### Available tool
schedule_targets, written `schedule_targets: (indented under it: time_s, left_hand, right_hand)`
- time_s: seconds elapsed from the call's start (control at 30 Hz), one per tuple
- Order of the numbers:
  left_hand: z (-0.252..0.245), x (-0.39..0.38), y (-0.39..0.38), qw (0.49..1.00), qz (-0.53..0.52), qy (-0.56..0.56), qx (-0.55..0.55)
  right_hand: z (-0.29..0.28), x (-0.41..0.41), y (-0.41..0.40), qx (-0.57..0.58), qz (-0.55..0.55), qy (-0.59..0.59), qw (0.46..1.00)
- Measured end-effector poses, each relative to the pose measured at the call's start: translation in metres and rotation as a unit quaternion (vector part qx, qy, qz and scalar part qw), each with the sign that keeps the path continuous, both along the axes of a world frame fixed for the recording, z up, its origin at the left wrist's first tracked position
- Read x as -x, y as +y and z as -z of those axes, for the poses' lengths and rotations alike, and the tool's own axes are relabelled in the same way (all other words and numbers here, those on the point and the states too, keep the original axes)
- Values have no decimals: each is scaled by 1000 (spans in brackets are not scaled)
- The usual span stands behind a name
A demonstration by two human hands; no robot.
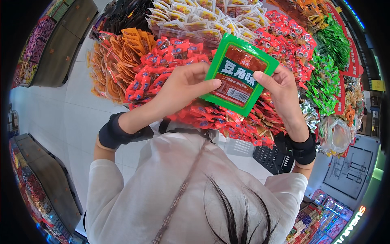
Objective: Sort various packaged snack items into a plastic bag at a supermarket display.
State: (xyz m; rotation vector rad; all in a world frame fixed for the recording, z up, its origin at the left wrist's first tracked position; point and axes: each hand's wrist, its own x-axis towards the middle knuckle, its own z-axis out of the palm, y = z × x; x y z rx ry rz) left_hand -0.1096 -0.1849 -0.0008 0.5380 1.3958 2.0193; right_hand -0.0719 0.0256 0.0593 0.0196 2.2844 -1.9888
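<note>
A green-edged snack packet (240, 74) with a clear window, printed writing and a barcode is held up between both hands, tilted a little clockwise. My left hand (189, 82) pinches its left edge, the thumb lying across the lower front. On the other side my right hand (278, 84) grips the right edge with the thumb on the front. Beneath the packet spreads a heap of small red-wrapped snacks (164, 65), partly covered by my hands and the packet. White and yellow packets (201, 15) stand in rows just beyond it.
Orange packets (122, 55) lie at the left of the heap, green-wrapped snacks (324, 85) at the right. A clear plastic bag (335, 132) rests at the display's right end. A black plastic basket (272, 158) is low at the right. Wooden display stands (62, 45) line the tiled floor (58, 114).
</note>
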Motion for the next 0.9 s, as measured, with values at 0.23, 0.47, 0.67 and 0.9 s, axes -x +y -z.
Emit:
schedule_targets:
  time_s: [0.23,0.47,0.67,0.9]
  left_hand:
    - [-2,0,6,999,8,5,-35]
    - [1,0,8,996,-36,35,-79]
    - [-2,-3,3,996,-19,32,-81]
    - [-2,5,-2,942,254,-186,-116]
  right_hand:
    - [1,-1,-2,7,4,-13,1000]
    - [-9,-1,6,62,-40,18,997]
    - [-8,16,5,16,-79,138,987]
    - [-24,24,-2,-190,-261,327,888]
